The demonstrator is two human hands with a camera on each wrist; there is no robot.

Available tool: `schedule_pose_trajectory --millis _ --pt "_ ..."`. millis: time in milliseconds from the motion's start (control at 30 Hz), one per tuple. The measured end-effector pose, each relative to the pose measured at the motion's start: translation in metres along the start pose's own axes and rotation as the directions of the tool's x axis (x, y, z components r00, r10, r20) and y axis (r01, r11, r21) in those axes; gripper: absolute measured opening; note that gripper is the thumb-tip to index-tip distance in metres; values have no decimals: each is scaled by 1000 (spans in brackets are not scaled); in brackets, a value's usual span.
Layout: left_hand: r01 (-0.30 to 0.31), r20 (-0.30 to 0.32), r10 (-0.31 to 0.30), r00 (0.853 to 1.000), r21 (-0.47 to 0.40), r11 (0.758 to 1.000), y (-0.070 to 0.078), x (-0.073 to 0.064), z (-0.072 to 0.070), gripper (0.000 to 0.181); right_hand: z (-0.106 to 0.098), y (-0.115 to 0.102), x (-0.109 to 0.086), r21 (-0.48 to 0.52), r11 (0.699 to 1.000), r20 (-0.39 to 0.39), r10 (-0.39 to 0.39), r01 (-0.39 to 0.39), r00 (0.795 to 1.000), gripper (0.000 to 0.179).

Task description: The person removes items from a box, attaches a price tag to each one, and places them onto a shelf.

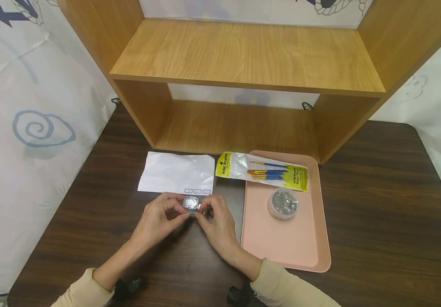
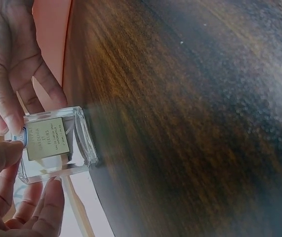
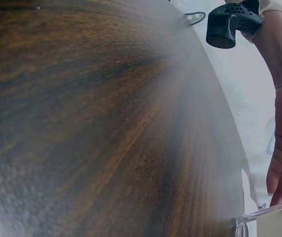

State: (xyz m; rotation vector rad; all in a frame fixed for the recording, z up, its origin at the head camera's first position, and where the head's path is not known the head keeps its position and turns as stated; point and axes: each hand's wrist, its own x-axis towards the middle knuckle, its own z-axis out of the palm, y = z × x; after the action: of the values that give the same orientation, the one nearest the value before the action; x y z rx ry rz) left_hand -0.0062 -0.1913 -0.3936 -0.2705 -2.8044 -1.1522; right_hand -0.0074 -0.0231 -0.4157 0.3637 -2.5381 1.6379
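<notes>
A square clear glass perfume bottle (image 2: 81, 136) with a pale gold printed label is between my two hands, its base facing away from me in the head view. My left hand (image 1: 158, 216) grips it, thumb toward the neck end and fingers along one side. From the other side, my right hand (image 1: 219, 221) holds it with thumb and forefinger. Beside the label lies a small white blue-edged piece (image 2: 24, 136), partly covered by fingertips of both hands. Just beyond the bottle is a white paper sheet (image 1: 178, 170) with small blue-outlined boxes.
To the right, a pink tray (image 1: 270, 251) carries a clear round tub (image 1: 283, 204) of small silvery pieces. A pack of artist brushes (image 1: 262, 171) lies across its far end. A wooden shelf unit (image 1: 243, 55) stands behind on the dark wood table (image 1: 381, 204).
</notes>
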Motion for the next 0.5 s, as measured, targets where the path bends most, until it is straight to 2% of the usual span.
schedule_pose_trajectory --millis 267,500 --pt "-15 -4 15 1000 0 1000 0 0 1 18 -1 1 0 21 1000 7 18 -18 1000 28" --pt "-31 -13 31 999 -10 999 -2 0 2 20 0 4 0 -3 998 -26 -55 55 998 31"
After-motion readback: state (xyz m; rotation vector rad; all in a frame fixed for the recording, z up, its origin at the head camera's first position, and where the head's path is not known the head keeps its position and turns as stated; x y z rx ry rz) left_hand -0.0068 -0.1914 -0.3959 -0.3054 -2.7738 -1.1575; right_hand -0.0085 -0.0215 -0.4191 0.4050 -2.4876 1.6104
